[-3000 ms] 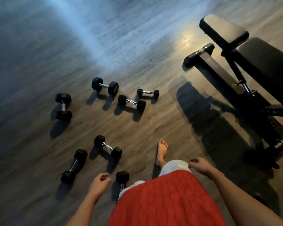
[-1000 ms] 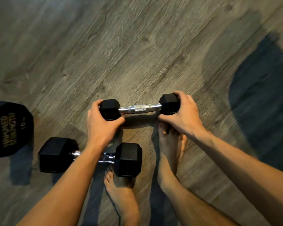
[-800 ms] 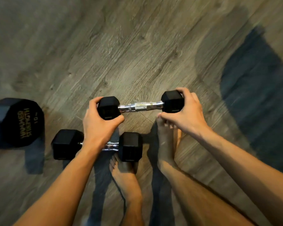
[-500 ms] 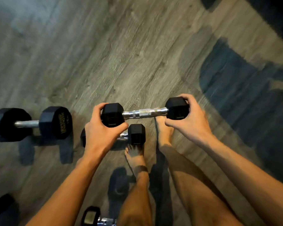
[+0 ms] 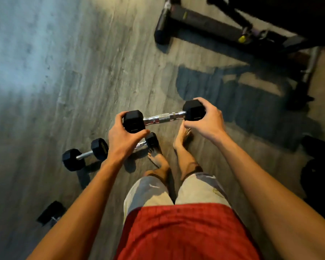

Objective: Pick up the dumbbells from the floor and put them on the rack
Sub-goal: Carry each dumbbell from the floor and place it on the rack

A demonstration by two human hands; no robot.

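A small black hex dumbbell (image 5: pixel 164 117) with a chrome handle hangs level in the air in front of me. My left hand (image 5: pixel 123 138) grips its left head and my right hand (image 5: pixel 206 119) grips its right head. Below it on the wooden floor a second dumbbell (image 5: pixel 151 140) lies by my left foot, mostly hidden behind my left hand. A larger dumbbell (image 5: pixel 85 153) rests further left. Part of another dumbbell (image 5: pixel 50 215) shows at lower left beside my forearm. No rack is in view.
A black weight bench frame (image 5: pixel 214 25) with a foot bar stands at the upper right and casts a dark shadow on the floor. Dark objects (image 5: pixel 317 166) sit at the right edge. My bare feet (image 5: pixel 169 152) stand below the held dumbbell.
I have stood up with the small dumbbell in both hands, so it has risen well off the floor. The view has pulled back, showing the bench and more of the floor.
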